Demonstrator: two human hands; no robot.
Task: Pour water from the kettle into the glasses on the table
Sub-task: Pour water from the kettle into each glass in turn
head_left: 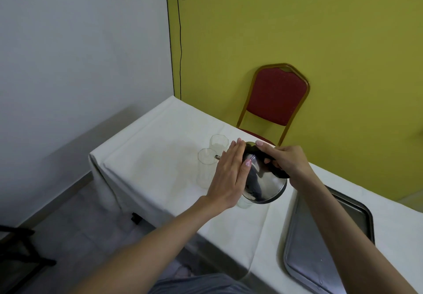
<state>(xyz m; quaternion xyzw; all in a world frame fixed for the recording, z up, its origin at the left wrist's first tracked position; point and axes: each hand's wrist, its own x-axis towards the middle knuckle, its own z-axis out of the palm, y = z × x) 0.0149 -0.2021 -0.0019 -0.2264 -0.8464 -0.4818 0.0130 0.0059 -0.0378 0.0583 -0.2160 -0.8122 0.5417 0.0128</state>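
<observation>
A shiny steel kettle [266, 185] is tilted to the left above the table, its spout tip just showing past my left hand, over the near glass [205, 167]. My right hand [283, 159] grips the kettle's black handle from above. My left hand [229, 174] lies flat, fingers straight and together, against the kettle's left side. A second clear glass [218, 142] stands just behind the first. A third glass [243, 203] shows partly beneath the kettle. I cannot tell whether water is flowing.
A white cloth covers the table [160, 151]. A metal tray [320, 243] lies at the near right. A red chair [275, 96] stands behind the table against the yellow wall. The table's left edge drops to a grey floor.
</observation>
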